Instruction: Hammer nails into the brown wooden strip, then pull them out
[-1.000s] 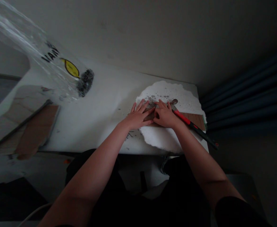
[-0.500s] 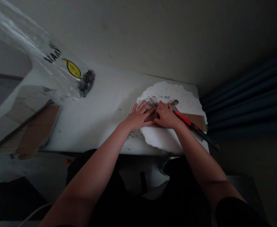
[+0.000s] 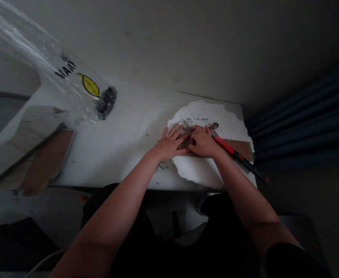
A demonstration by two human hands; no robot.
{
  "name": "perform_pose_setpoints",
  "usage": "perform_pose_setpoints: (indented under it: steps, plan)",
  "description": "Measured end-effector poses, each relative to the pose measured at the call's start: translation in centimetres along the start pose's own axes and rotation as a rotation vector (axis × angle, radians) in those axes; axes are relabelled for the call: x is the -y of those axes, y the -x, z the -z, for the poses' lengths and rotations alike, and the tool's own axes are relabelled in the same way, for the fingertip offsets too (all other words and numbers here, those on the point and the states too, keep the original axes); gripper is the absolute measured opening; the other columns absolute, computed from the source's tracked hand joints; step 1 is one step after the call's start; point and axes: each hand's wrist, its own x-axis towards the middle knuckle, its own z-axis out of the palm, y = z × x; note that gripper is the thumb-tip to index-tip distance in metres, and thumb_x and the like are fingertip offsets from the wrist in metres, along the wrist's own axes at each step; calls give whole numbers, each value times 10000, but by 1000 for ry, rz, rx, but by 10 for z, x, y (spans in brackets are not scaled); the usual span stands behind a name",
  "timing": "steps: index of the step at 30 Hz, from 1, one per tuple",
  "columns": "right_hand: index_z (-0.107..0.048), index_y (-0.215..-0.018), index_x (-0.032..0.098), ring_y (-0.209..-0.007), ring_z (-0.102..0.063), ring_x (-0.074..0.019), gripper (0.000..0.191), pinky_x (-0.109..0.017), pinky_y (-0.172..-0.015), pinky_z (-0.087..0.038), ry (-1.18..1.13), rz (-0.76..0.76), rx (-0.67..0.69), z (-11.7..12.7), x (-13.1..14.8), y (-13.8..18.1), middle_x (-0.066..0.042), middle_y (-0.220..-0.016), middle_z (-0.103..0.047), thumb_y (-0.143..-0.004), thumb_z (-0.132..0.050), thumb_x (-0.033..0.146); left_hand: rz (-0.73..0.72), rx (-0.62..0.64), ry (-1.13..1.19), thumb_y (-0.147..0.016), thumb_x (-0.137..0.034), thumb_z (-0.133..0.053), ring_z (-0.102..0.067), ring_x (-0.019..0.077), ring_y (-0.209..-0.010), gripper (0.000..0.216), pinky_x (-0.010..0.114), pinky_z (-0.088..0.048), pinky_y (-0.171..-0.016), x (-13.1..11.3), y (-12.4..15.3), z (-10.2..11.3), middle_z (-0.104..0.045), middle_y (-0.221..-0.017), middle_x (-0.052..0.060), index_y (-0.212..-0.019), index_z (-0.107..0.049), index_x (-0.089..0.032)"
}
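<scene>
My left hand [image 3: 168,143] and my right hand [image 3: 203,141] lie side by side, fingers spread flat, pressing on a small brown-grey flat piece [image 3: 184,140] that rests on a ragged round white sheet [image 3: 204,170]. Grey specks are scattered over the sheet beyond my fingertips. A hammer with a red and black handle [image 3: 235,153] lies just right of my right hand, its head near my fingers and its handle running to the table's right edge. A brown board [image 3: 241,147] shows under the handle.
The white table [image 3: 114,143] meets a pale wall at the back. A clear plastic bag [image 3: 68,88] with black letters and a yellow mark lies at the left. Brown boards [image 3: 44,160] sit at the left edge. Dark blue curtains [image 3: 302,119] hang at the right.
</scene>
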Motion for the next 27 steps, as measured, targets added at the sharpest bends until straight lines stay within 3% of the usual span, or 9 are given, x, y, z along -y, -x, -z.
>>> perform_pose_setpoints:
  steps: [6, 10, 16, 23, 27]
  plan:
    - [-672, -830, 195, -1365, -438, -343, 91, -656, -1179, -173, -85, 37, -63, -1, -9, 1, -165, -1404, -501, -811, -630, 274, -4, -5, 14, -939, -634, -424, 22, 328, -1570, 734, 606, -23, -1239, 0, 0, 0, -46, -1709, 66, -1582, -261, -321]
    - [-695, -898, 201, -1425, -388, -311, 106, -606, -1190, -227, -105, 155, -57, 3, -14, 8, -140, -1453, -494, -855, -602, 225, -9, -6, 15, -940, -635, -416, 27, 324, -1570, 731, 604, -27, -1240, 0, 0, 0, -36, -1710, 62, -1584, -246, -334]
    - [-713, -858, 188, -1454, -346, -337, 179, -640, -1195, -209, 45, 202, -110, 4, -6, 17, -130, -1436, -541, -901, -544, 153, -12, -14, 9, -940, -634, -418, 24, 322, -1570, 724, 605, -33, -1241, 1, 0, -1, -57, -1711, 52, -1582, -248, -344]
    - [-711, -992, 180, -1438, -369, -313, 270, -639, -1230, -89, 139, 283, -143, 7, 2, 16, -148, -1362, -596, -918, -459, 118, -13, -17, 13, -936, -653, -405, 40, 324, -1569, 747, 606, -27, -1241, 3, 0, -4, -57, -1710, 64, -1589, -234, -331]
    - [-694, -960, 194, -1438, -368, -314, 217, -607, -1233, -128, 84, 246, -226, 20, -1, 21, -141, -1372, -577, -905, -489, 149, -4, -26, 28, -925, -630, -459, 23, 337, -1569, 737, 628, -29, -1232, 0, 1, 0, -79, -1708, 73, -1574, -281, -329]
